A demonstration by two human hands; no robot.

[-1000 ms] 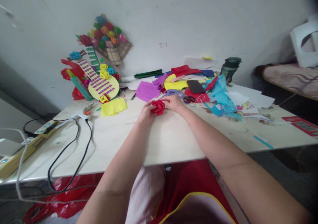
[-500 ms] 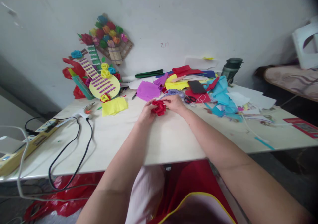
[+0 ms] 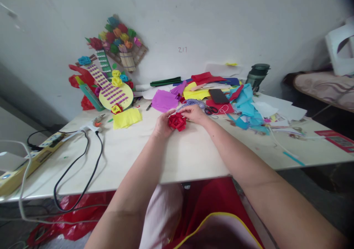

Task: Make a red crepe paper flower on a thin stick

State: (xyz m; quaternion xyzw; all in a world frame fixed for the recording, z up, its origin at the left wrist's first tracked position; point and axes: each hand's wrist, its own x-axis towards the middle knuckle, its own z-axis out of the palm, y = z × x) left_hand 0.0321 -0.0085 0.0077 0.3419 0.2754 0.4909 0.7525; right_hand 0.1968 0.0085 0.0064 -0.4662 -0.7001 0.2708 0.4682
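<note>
A red crepe-paper flower with ruffled petals is held just above the table, its open face turned toward me. My left hand is closed on its left side, the fingers partly hidden behind the petals. At the upper right edge, my right hand pinches the flower with thumb and fingertips. Beyond my hands lie a purple paper sheet, a coil of lilac cord and black scissors.
A glue gun with a looping black cable lies left, near a power strip. A flower-decorated paper guitar leans behind a yellow sheet. A phone, crumpled blue paper and a dark bottle stand or lie right.
The red flower has turned so more of its face shows, and the left fingers have shifted from its front toward its back edge. The right hand stays almost where it was.
</note>
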